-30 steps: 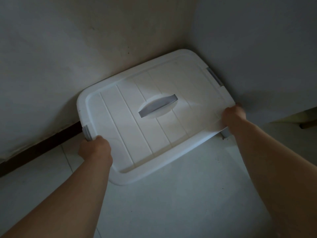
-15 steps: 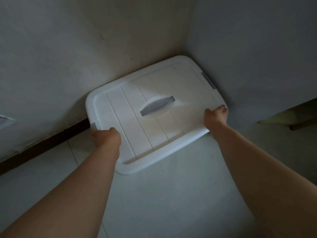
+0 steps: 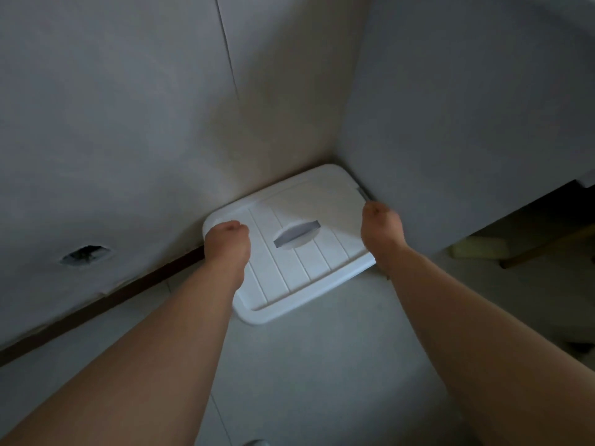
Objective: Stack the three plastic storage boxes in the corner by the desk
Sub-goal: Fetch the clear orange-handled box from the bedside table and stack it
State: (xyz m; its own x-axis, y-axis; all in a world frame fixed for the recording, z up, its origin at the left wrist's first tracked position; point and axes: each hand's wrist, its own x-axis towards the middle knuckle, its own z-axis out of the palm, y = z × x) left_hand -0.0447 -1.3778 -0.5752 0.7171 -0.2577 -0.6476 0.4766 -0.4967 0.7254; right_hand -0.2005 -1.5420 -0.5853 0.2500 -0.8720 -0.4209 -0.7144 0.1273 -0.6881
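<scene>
One white plastic storage box (image 3: 309, 272) with a ribbed lid and a grey recessed handle (image 3: 297, 238) sits low in the corner where the two walls meet. Its far edges lie close against both walls. My left hand (image 3: 227, 241) curls over the box's left end. Over on the other end, by a grey latch (image 3: 362, 192), is my right hand (image 3: 380, 228). Both hands have their fingers closed on the lid rim. No other storage box is in view.
A pale wall (image 3: 128, 140) with a dark hole (image 3: 85, 254) and a dark baseboard (image 3: 106, 294) runs along the left. A white desk side panel (image 3: 467, 140) forms the right wall, with a dark opening (image 3: 531, 239) beneath. Pale floor tiles (image 3: 322, 365) lie in front.
The box has gone farther from me and lower into the corner. My hands went with it, and my view has pulled back and up, showing more wall.
</scene>
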